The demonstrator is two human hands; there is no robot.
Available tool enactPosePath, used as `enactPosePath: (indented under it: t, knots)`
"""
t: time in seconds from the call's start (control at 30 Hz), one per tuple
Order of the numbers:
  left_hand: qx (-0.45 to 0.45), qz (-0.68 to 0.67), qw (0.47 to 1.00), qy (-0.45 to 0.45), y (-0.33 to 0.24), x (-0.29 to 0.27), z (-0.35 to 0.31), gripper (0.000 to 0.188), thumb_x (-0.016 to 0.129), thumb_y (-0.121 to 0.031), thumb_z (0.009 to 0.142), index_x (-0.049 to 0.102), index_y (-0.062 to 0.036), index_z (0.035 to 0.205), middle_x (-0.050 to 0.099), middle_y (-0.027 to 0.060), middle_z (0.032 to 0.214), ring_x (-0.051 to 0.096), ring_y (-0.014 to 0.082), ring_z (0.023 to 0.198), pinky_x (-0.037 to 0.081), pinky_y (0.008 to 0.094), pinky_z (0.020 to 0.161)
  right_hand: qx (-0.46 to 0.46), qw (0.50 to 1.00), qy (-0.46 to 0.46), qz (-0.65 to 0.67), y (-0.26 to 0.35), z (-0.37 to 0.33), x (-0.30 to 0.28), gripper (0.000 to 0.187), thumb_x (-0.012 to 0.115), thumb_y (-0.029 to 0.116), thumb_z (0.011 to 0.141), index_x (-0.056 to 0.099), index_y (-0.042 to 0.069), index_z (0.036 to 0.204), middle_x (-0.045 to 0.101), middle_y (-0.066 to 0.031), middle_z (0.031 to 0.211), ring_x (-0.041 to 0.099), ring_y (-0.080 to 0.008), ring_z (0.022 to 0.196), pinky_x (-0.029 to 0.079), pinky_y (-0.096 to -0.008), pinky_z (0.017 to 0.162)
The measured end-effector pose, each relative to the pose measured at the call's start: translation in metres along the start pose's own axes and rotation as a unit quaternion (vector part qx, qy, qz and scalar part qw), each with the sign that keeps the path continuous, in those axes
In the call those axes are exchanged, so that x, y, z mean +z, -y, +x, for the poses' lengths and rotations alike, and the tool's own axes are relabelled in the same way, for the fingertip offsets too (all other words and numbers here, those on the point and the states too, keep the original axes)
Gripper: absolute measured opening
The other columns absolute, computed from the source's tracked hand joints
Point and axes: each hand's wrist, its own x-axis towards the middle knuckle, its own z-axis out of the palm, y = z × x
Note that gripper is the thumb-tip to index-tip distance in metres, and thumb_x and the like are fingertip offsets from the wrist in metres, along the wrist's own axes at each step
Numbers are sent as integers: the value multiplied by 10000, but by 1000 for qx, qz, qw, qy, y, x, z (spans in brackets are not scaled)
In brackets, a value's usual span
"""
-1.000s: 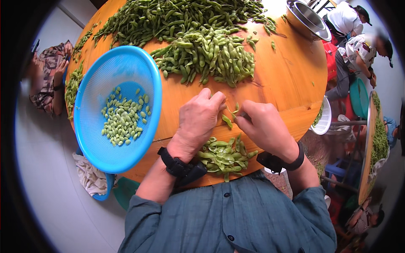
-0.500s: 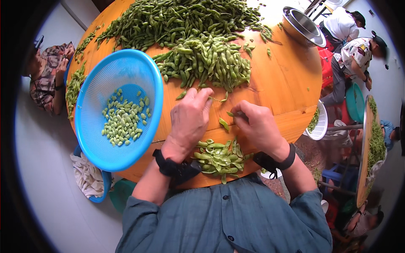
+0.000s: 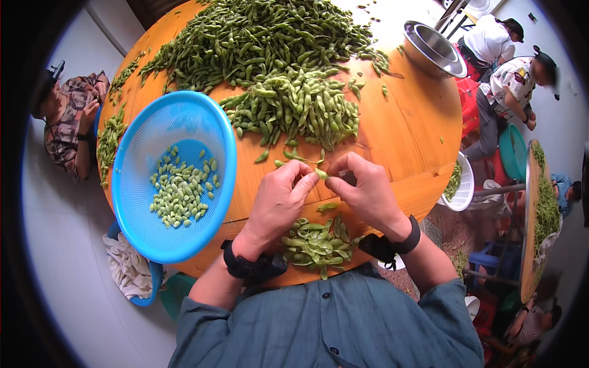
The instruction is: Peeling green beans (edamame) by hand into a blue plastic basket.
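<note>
Between my two hands a green bean pod [image 3: 321, 174] is pinched, one end in each. My left hand [image 3: 279, 197] closes thumb and forefinger on its left end. On its right end are the closed fingertips of my right hand [image 3: 367, 189]. Below them, by the table edge, lies a small heap of flattened, pale green pods [image 3: 319, 244], with a single pod [image 3: 327, 207] just above it. Left of my hands a blue mesh basket [image 3: 226, 144] holds shelled green beans [image 3: 181, 190]. Beyond my fingertips a heap of plump pods [image 3: 300, 107] spreads over the wooden table [image 3: 411, 116].
A larger pile of pods [image 3: 245, 43] covers the table's far side. Metal bowls [image 3: 434, 49] stand at its far right edge. One person [image 3: 72, 122] sits at the left; others work at the right near a second table [image 3: 529, 227]. A white basket [image 3: 463, 181] stands beyond the right edge.
My hands have come together and now share one pod; before, they were apart. The loose pod that lay between them is no longer in that spot. The view has shifted slightly.
</note>
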Motion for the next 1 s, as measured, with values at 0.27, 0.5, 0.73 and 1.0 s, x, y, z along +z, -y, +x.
enactPosePath:
  t: [0.27, 0.5, 0.73, 1.0]
  knots:
    - [-205, -391, 892, 96, 2, -3, -6, 101, 604, -182, 979, 598, -81, 975, 638, 3, 834, 470, 22, 570, 352, 154, 475, 11, 996, -7, 93, 13, -14, 10, 193, 694, 123, 867, 590, -4, 967, 654, -127, 794, 642, -197, 698, 512, -326, 654]
    - [-191, -440, 873, 83, 9, -16, -4, 118, 571, -147, 988, 544, -69, 1073, 653, 40, 839, 504, 35, 541, 376, 157, 425, 15, 996, 16, 88, 13, -21, 3, 138, 585, 53, 895, 588, -5, 1020, 646, -181, 811, 652, -259, 698, 506, -345, 644]
    - [-201, -376, 900, 87, -3, -9, -18, 119, 601, -134, 975, 598, -45, 1054, 618, -20, 822, 497, 17, 574, 387, 154, 470, 33, 995, 7, 89, 18, -25, 7, 215, 606, 69, 882, 601, -13, 1081, 664, -170, 739, 658, -227, 626, 515, -336, 604]
    - [-169, -309, 934, 63, -5, -6, -24, 117, 669, -110, 924, 601, -42, 990, 570, -56, 759, 476, 0, 584, 384, 162, 502, 25, 997, 32, 69, 21, -26, 5, 163, 599, 55, 873, 646, -21, 1009, 663, -180, 752, 666, -266, 642, 514, -355, 602]
